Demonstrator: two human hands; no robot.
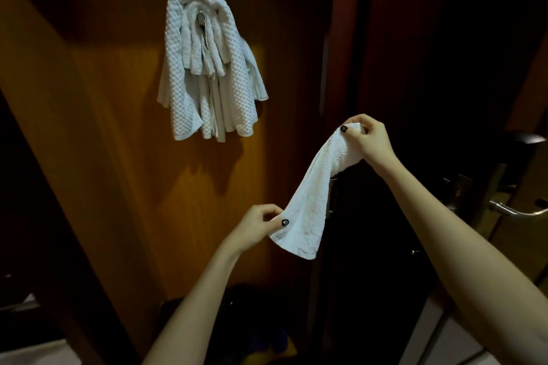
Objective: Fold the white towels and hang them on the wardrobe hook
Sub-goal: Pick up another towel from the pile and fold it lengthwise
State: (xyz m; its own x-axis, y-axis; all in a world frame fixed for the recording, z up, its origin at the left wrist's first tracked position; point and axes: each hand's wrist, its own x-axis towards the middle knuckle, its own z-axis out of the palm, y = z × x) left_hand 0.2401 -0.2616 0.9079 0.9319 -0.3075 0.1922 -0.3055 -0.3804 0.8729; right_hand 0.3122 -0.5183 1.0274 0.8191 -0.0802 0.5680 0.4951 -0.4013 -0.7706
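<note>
**A:** Hands first. What've they got?

**B:** Both are on one small white towel (314,192). The left hand (261,225) pinches the lower end btw thumb & fingers. The right hand (366,135) is higher & further right, fingers curled round the bunched upper end. The towel sags in the air between them, in front of the dark gap just right of the wardrobe panel (118,127).

**A:** How will it handle?

**B:** My guess is light, soft terry w/ no stiffness. It droops wherever it's unsupported, so it needs two grip pts. Not slippery, not fragile. Best taken by a pinch at the corners or along a short edge. The bunched end prob. wants spreading out before a fold lies flat.

**A:** Counts?

**B:** 2 hands, 1 towel in them. Up & left, well apart from the hands, the hung towels (204,68) are on the hook (201,16). That's 1 waffle-weave towel draped outermost, plus several narrower folded layers inside. They overlap, so I can't tell the exact no. There's 1 hook, mostly hidden, w/ only a bit of metal showing. Far right is 1 lever door handle (516,210).
</note>
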